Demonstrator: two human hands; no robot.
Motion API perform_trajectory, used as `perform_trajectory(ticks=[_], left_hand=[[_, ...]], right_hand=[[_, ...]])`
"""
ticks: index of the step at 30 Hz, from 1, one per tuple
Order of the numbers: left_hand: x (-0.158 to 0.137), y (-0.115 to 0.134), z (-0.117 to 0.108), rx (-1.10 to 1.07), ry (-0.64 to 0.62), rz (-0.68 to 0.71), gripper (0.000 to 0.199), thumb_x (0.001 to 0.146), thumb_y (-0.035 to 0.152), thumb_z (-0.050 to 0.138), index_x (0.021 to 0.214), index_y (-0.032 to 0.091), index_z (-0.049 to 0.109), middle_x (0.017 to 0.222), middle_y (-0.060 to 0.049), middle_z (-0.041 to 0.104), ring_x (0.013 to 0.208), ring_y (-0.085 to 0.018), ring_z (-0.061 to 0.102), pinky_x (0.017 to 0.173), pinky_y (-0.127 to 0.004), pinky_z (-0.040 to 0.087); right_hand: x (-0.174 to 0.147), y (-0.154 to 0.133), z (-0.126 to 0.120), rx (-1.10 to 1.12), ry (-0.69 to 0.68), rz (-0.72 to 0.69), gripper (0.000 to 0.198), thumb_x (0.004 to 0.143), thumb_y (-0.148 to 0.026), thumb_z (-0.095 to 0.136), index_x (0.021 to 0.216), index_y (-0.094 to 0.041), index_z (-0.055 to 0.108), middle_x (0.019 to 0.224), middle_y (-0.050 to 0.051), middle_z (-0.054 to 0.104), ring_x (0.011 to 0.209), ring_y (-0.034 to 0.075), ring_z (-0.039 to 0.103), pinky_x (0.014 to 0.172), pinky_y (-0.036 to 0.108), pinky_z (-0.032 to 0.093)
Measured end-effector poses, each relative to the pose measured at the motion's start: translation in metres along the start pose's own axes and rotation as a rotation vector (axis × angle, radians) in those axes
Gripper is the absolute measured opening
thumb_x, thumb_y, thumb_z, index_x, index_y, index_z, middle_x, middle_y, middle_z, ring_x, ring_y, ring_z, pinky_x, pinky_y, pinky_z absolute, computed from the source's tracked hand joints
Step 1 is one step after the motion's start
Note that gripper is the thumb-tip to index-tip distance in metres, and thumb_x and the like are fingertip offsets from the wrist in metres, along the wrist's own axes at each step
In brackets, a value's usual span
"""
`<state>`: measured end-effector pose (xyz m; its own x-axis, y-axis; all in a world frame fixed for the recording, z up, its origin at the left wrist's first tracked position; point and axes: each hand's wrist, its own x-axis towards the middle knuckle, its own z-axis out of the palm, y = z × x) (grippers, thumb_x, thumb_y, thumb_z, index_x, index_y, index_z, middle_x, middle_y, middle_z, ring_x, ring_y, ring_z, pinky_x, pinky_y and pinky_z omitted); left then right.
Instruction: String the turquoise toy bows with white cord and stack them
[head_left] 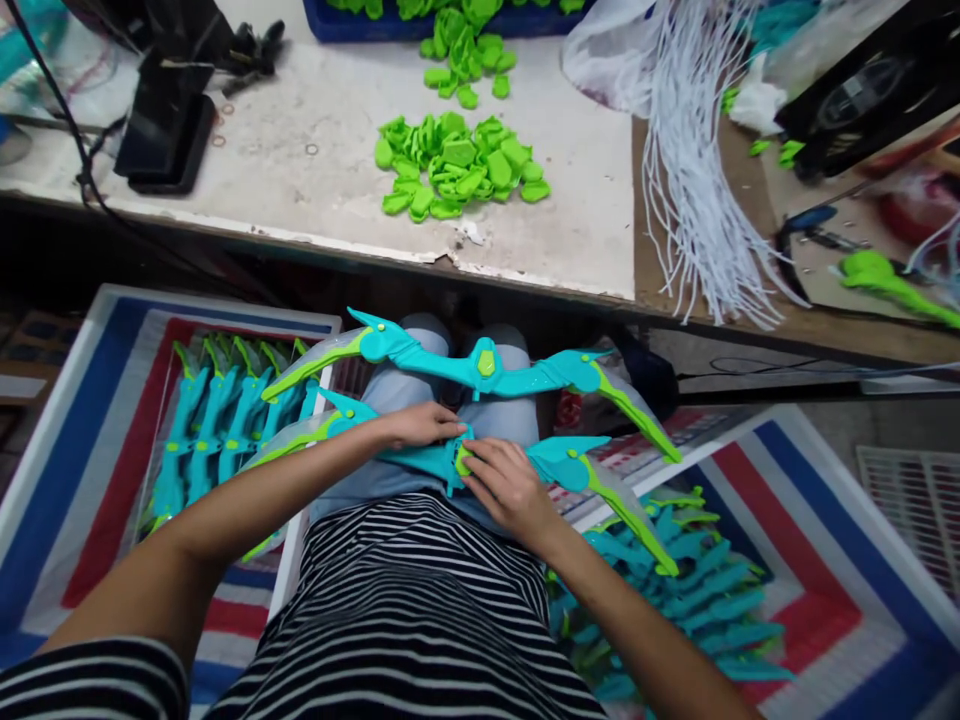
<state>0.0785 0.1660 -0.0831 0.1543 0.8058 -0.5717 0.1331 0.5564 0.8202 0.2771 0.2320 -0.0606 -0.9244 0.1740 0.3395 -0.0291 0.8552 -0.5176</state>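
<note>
Two turquoise and lime-green toy bows lie across my lap. On the nearer toy bow [412, 458], my left hand [426, 425] is closed around the body just left of the centre. My right hand [510, 485] has its fingers bent over the middle, pressing a lime-green plastic piece [463, 458] against the bow's centre; the fingertips partly cover it. Beyond it, resting on my knees, is the farther toy bow [525, 382], which has a green piece in its centre.
A pile of loose green pieces [465, 165] lies on the worktable [300, 180], below a blue tray [540, 27] holding more. White cords [690, 180] hang over the table edge. Striped containers with toy bows stand left [112, 480] and right [817, 560].
</note>
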Motion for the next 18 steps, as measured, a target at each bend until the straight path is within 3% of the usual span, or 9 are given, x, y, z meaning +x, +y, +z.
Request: perform_trajectory(ticks=[6, 11, 15, 18], left_hand=[[-0.002, -0.001, -0.002, -0.016, -0.032, 0.049, 0.058, 0.074, 0.071, 0.05, 0.073, 0.013, 0.054, 0.064, 0.004, 0.039, 0.063, -0.01, 0.033, 0.057, -0.023, 0.029], [-0.002, -0.004, -0.001, -0.047, -0.087, 0.122, 0.055, 0.069, 0.065, 0.061, 0.081, 0.012, 0.056, 0.069, 0.003, 0.045, 0.067, -0.011, 0.039, 0.057, -0.022, 0.032], [0.0, -0.009, 0.004, 0.058, -0.009, 0.118, 0.045, 0.075, 0.056, 0.06, 0.081, 0.011, 0.058, 0.065, 0.003, 0.044, 0.063, -0.011, 0.038, 0.054, -0.022, 0.03], [-0.001, -0.01, 0.008, 0.227, 0.074, 0.144, 0.037, 0.08, 0.044, 0.059, 0.094, 0.009, 0.062, 0.068, 0.002, 0.05, 0.064, -0.011, 0.042, 0.057, -0.023, 0.032]], right_hand=[[0.0, 0.001, 0.013, -0.004, 0.063, 0.069, 0.015, 0.089, -0.016, 0.056, 0.101, -0.02, 0.064, 0.109, 0.01, 0.066, 0.104, 0.025, 0.056, 0.083, 0.042, 0.051], [-0.004, 0.0, 0.021, 0.223, 0.073, 0.368, 0.01, 0.084, -0.021, 0.063, 0.093, -0.022, 0.06, 0.108, 0.008, 0.061, 0.101, 0.023, 0.059, 0.086, 0.04, 0.053], [-0.003, 0.007, 0.026, 0.342, 0.017, 0.617, 0.045, 0.071, -0.022, 0.073, 0.112, -0.022, 0.054, 0.109, 0.008, 0.06, 0.097, 0.024, 0.062, 0.083, 0.04, 0.054], [0.0, 0.01, 0.03, 0.386, -0.089, 0.688, 0.065, 0.068, -0.019, 0.073, 0.128, -0.023, 0.047, 0.115, 0.008, 0.062, 0.096, 0.023, 0.063, 0.087, 0.041, 0.053]])
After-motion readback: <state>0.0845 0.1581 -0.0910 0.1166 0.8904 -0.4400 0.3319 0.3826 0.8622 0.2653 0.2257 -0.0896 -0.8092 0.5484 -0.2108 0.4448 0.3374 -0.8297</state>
